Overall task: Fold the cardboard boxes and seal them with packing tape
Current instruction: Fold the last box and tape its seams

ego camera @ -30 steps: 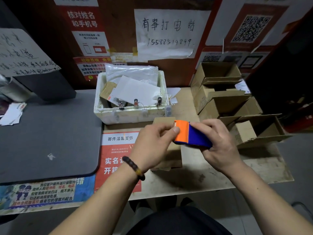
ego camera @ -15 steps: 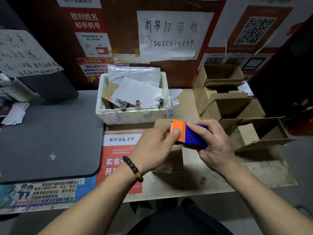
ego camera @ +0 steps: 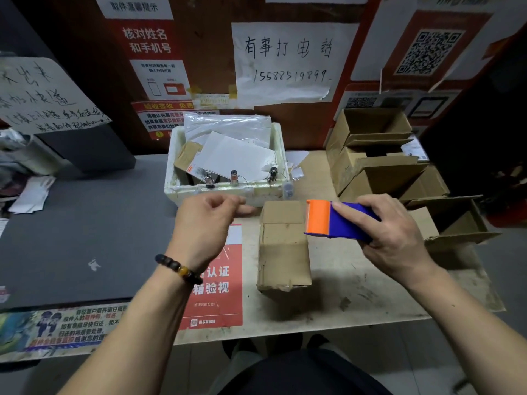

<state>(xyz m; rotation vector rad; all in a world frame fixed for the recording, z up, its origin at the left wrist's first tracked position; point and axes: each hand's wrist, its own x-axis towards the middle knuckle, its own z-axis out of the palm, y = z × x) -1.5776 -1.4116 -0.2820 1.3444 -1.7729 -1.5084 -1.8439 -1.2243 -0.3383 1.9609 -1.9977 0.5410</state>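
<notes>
A small brown cardboard box (ego camera: 282, 252) lies closed on the wooden table (ego camera: 356, 292), straight ahead of me. My right hand (ego camera: 393, 238) grips an orange and blue tape dispenser (ego camera: 328, 220) just above the box's far right corner, orange end pointing left. My left hand (ego camera: 205, 223) hovers left of the box, a box-width from the dispenser. Its thumb and fingertips are pinched together on what looks like the end of clear tape; the strip itself is too faint to make out.
A white foam box (ego camera: 222, 192) full of papers and bags stands right behind the hands. Several open cardboard boxes (ego camera: 370, 166) are piled at the right. A grey mat (ego camera: 85, 223) covers the left, and a red notice (ego camera: 222, 280) lies under my left wrist.
My left hand has left the dispenser's orange edge and moved left, uncovering the box. My right hand and the dispenser have shifted slightly right.
</notes>
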